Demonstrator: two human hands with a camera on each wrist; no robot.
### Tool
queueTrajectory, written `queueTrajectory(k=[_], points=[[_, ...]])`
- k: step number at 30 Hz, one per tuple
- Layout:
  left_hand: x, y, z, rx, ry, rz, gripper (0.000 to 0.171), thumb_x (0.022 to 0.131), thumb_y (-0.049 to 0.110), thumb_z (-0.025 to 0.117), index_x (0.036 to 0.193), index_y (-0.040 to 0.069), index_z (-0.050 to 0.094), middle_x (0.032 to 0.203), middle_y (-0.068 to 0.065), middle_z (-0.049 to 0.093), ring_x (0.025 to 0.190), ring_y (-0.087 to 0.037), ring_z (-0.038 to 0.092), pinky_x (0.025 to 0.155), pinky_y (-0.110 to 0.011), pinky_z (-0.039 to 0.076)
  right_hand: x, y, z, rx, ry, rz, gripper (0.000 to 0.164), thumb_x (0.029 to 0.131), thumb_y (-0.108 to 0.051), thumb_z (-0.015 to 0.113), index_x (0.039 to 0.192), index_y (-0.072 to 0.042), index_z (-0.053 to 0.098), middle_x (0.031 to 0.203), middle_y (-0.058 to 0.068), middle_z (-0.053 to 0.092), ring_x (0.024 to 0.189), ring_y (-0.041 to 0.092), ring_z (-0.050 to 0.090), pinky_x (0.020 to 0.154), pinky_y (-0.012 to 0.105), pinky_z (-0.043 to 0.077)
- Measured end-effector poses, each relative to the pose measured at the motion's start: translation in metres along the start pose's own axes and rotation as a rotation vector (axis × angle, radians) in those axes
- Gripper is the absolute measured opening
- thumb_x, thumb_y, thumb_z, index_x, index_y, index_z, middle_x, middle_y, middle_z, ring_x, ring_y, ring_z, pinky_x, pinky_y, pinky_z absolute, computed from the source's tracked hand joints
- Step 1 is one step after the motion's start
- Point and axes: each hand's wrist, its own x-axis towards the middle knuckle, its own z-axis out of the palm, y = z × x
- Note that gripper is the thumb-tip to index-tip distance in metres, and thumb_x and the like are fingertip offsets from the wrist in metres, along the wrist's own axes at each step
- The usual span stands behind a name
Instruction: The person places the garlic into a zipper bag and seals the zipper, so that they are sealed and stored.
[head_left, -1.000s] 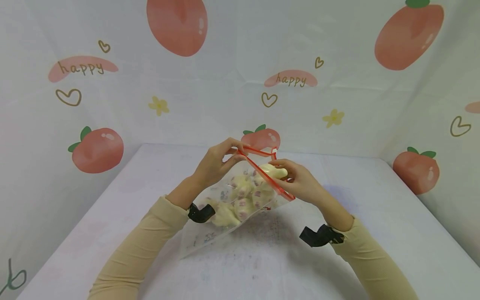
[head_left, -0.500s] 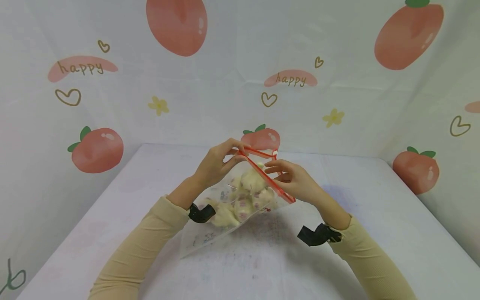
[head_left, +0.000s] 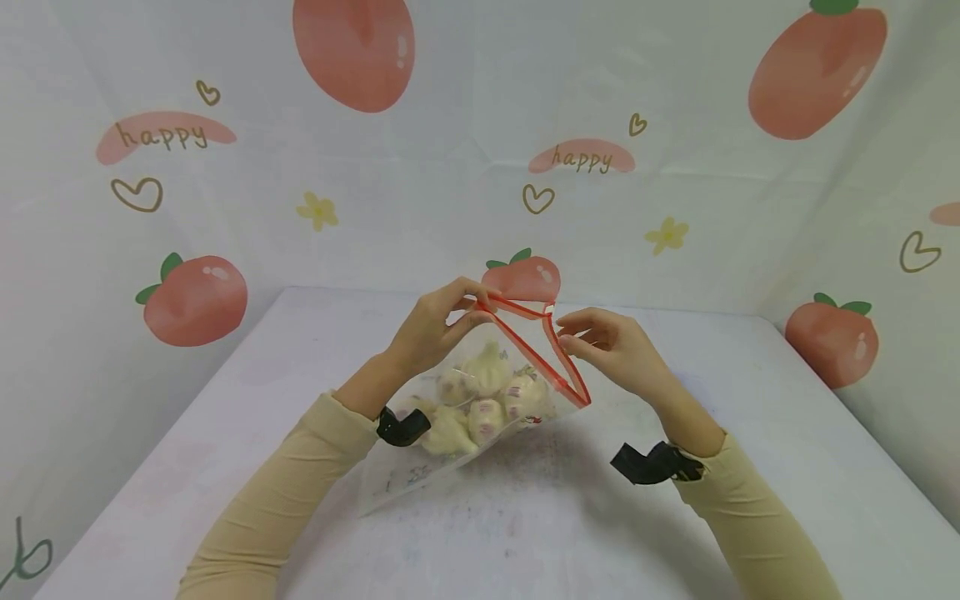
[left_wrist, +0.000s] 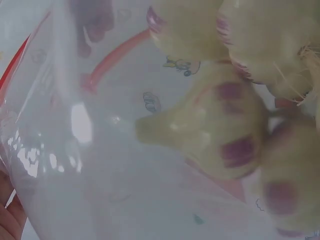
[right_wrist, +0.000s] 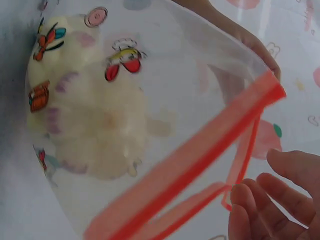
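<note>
A clear zip bag (head_left: pixel 408 471) with a red zip edge leans across the middle of the table, its mouth gaping toward the right. Several garlic bulbs (head_left: pixel 487 367) with purple marks lie heaped inside, seen close up through the plastic as a garlic bulb (left_wrist: pixel 210 130) in the left wrist view. My left hand (head_left: pixel 431 329) pinches the upper left corner of the mouth between thumb and fingers. Outside the bag, my right hand (head_left: pixel 611 346) holds nothing, its loosely bent fingers beside the right edge of the mouth. In the right wrist view its fingertips (right_wrist: pixel 240 195) overlap the red zip edge.
The white tabletop (head_left: pixel 247 400) runs back to a cloth backdrop (head_left: pixel 450 167) printed with fruit, hearts and flowers. A black strap mount (head_left: pixel 403 427) sits at the left wrist, and another black mount (head_left: pixel 648 462) at the right.
My right hand has let go of a garlic bulb inside the bag and drawn back out to the right. That bulb now lies with the others; my left hand keeps its place.
</note>
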Motion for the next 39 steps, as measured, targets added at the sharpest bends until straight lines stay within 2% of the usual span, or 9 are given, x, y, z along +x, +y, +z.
queueTrajectory(k=[5,8,12,15,20,24,29,35,39], points=[[0.000,0.000,0.001,0.002,-0.005,0.004,0.019,0.086,0.010,0.064,0.097,0.002,0.051,0.093,-0.014,0.064,0.089,-0.024,0.067,0.085,-0.032,0.053,0.002,0.005,-0.007,-0.016,0.068,0.019,0.026,0.090,-0.014,0.061,0.114,-0.005,0.062,0.104,0.016,0.067,0.078,-0.008,0.060,0.071,0.018,0.050],[-0.001,0.000,0.001,-0.005,-0.012,0.005,0.019,0.086,0.012,0.063,0.096,0.002,0.051,0.099,-0.015,0.065,0.091,-0.024,0.067,0.086,-0.032,0.053,0.003,0.008,-0.008,-0.027,0.078,0.012,0.027,0.091,-0.013,0.061,0.116,-0.004,0.060,0.105,0.017,0.067,0.084,0.005,0.066,0.072,0.017,0.050],[-0.001,0.001,0.003,-0.018,-0.022,0.015,0.020,0.082,0.003,0.067,0.095,0.002,0.051,0.104,-0.015,0.066,0.090,-0.022,0.066,0.088,-0.031,0.052,0.004,0.013,-0.005,-0.031,0.035,0.003,0.029,0.092,-0.012,0.059,0.120,-0.005,0.058,0.110,0.020,0.065,0.094,0.029,0.066,0.075,0.018,0.050],[-0.002,0.001,0.006,-0.005,-0.034,0.016,0.022,0.081,0.002,0.068,0.096,0.002,0.052,0.102,-0.014,0.066,0.090,-0.022,0.066,0.085,-0.032,0.053,0.005,0.016,-0.002,-0.017,-0.005,-0.022,0.030,0.092,-0.008,0.057,0.121,-0.004,0.056,0.111,0.022,0.065,0.093,0.033,0.066,0.074,0.020,0.051],[-0.004,0.003,0.010,0.028,-0.052,0.006,0.023,0.082,0.005,0.069,0.099,0.003,0.054,0.093,-0.010,0.064,0.087,-0.021,0.065,0.077,-0.034,0.053,0.007,0.020,0.004,-0.001,-0.047,-0.098,0.031,0.092,-0.002,0.056,0.123,0.000,0.055,0.111,0.023,0.065,0.092,0.035,0.067,0.076,0.023,0.053],[-0.006,0.006,0.014,0.036,-0.070,0.017,0.024,0.082,0.006,0.069,0.102,0.003,0.056,0.095,-0.010,0.065,0.088,-0.020,0.064,0.082,-0.033,0.052,0.009,0.023,0.006,-0.005,-0.065,-0.115,0.031,0.091,0.001,0.055,0.121,0.004,0.056,0.110,0.023,0.065,0.089,0.031,0.067,0.075,0.020,0.053],[-0.008,0.009,0.018,0.053,-0.093,0.048,0.029,0.081,0.006,0.070,0.107,0.003,0.057,0.099,-0.007,0.064,0.093,-0.018,0.063,0.085,-0.030,0.051,0.009,0.028,0.007,-0.030,-0.076,-0.094,0.029,0.091,0.001,0.055,0.120,0.006,0.058,0.109,0.023,0.065,0.086,0.029,0.067,0.071,0.023,0.054],[-0.009,0.020,0.024,0.102,-0.097,0.083,0.027,0.084,0.011,0.069,0.108,0.004,0.060,0.110,-0.008,0.064,0.105,-0.018,0.061,0.092,-0.029,0.048,0.009,0.032,0.006,-0.054,-0.083,-0.046,0.030,0.092,-0.001,0.054,0.121,0.005,0.058,0.111,0.024,0.065,0.088,0.032,0.068,0.073,0.036,0.056],[-0.009,0.034,0.029,0.115,-0.065,0.153,0.022,0.083,0.011,0.069,0.104,0.004,0.063,0.111,-0.009,0.065,0.107,-0.019,0.061,0.094,-0.027,0.047,0.009,0.035,0.004,-0.040,-0.092,-0.022,0.030,0.092,-0.001,0.054,0.121,0.006,0.057,0.113,0.025,0.064,0.089,0.034,0.067,0.076,0.036,0.056]])
